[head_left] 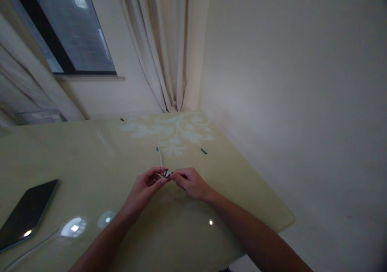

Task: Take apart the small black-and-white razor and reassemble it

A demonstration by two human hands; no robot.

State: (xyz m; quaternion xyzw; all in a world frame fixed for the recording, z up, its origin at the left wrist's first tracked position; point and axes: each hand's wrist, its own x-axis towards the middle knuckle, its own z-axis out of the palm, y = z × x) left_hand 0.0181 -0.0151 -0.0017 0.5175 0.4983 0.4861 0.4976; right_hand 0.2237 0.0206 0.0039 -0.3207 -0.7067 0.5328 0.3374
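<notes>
A small black-and-silver piece (167, 174) is pinched between the fingertips of both hands, above the middle of the table; it is too small to tell its kind. My left hand (146, 185) is closed on it from the left, thumb below and forefinger above. From the right, my right hand (191, 182) grips its other end with thumb and forefinger. Just beyond the left fingertips lies a slim white stick (160, 157) with a dark tip, its near end hidden behind the fingers. A short dark bar (203, 151) rests farther right on the table.
The glossy yellow-green table (242, 183) meets the wall at right. A dark-screened tablet (28, 211) lies at left, near a thin white cable (32, 251). At the far edge sits a tiny dark piece (121, 120). Curtains (169, 46) hang behind.
</notes>
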